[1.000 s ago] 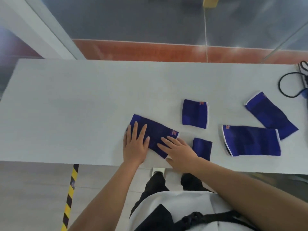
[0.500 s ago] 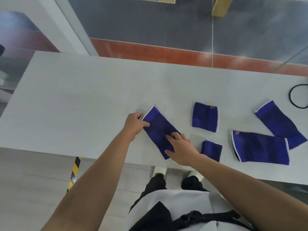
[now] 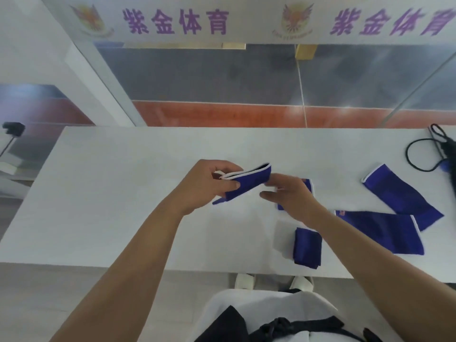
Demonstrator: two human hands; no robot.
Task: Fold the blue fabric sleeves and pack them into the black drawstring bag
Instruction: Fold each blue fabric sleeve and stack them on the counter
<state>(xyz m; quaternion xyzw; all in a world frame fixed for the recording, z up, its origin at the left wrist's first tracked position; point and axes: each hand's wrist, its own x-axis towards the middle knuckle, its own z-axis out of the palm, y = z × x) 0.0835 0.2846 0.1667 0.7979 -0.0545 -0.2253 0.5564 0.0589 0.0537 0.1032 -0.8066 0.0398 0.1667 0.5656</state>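
My left hand (image 3: 209,186) pinches a blue fabric sleeve (image 3: 249,182), folded over with its white edges together, lifted just above the white table (image 3: 123,193). My right hand (image 3: 288,196) touches the sleeve's right end with its fingers apart. Behind that hand a small blue sleeve (image 3: 308,186) is mostly hidden. A small folded blue sleeve (image 3: 307,248) lies near the front edge. Two long blue sleeves lie flat at the right, one (image 3: 381,230) nearer and one (image 3: 402,196) angled behind it. The black drawstring bag (image 3: 447,154) shows only partly at the far right edge.
A black cord loop (image 3: 419,154) lies by the bag at the table's back right. A glass partition and a white banner with purple characters (image 3: 175,21) stand behind the table. A small black device (image 3: 13,128) sits off the table's left.
The sleeve that lay flat under both hands has been folded in half and lifted off the table by my left hand. The view has tilted upward.
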